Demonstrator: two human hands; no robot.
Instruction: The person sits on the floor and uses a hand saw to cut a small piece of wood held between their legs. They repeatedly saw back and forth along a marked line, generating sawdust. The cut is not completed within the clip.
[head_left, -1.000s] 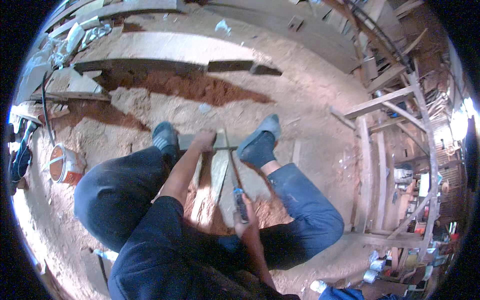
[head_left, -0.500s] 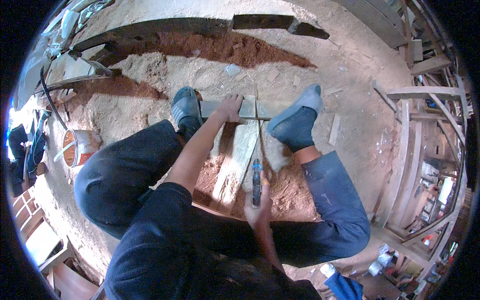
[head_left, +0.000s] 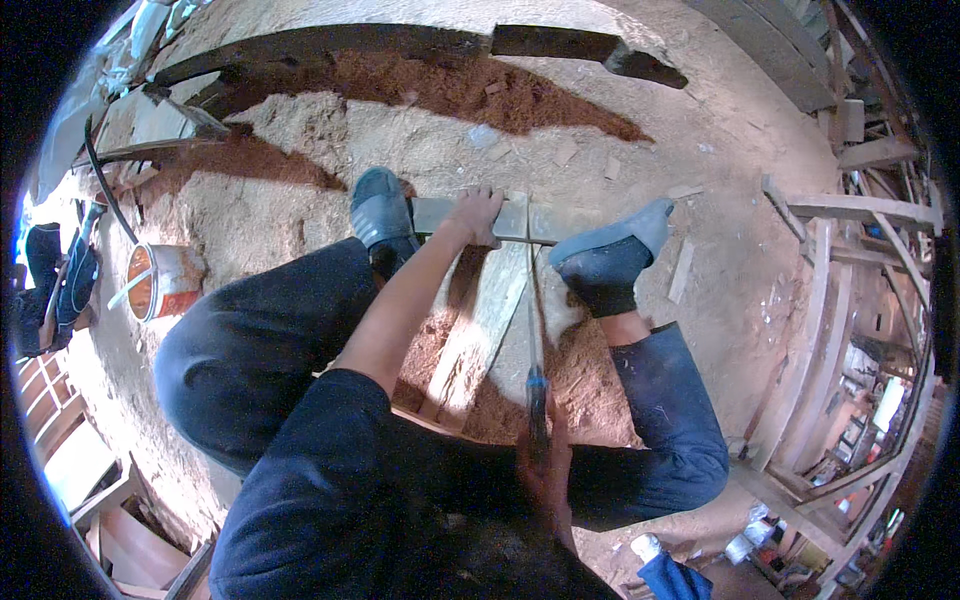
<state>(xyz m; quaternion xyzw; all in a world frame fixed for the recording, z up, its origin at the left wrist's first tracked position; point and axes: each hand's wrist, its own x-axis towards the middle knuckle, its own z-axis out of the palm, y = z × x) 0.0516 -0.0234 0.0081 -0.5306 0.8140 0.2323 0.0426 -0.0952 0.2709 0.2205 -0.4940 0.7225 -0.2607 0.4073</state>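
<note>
I crouch over a pale wooden board [head_left: 515, 220] that lies crosswise on two longer planks [head_left: 485, 320]. My left hand [head_left: 478, 215] presses down on the board near its middle. My right hand [head_left: 545, 470] grips the blue handle of a hand saw [head_left: 536, 340], whose thin blade runs away from me to the board just right of my left hand. My two feet in blue-grey shoes stand at either side, the left shoe [head_left: 378, 215] and the right shoe [head_left: 605, 262] on the board's ends.
Sawdust and reddish wood dust cover the ground. An orange-and-white bucket [head_left: 160, 282] stands at the left. Dark long beams [head_left: 400, 45] lie at the far side. Wooden frames and slats [head_left: 850, 260] stack up at the right, with small offcuts scattered about.
The saw has been drawn back toward me, my right hand lower in view. The left hand stays on the board. The view has tilted down and closer.
</note>
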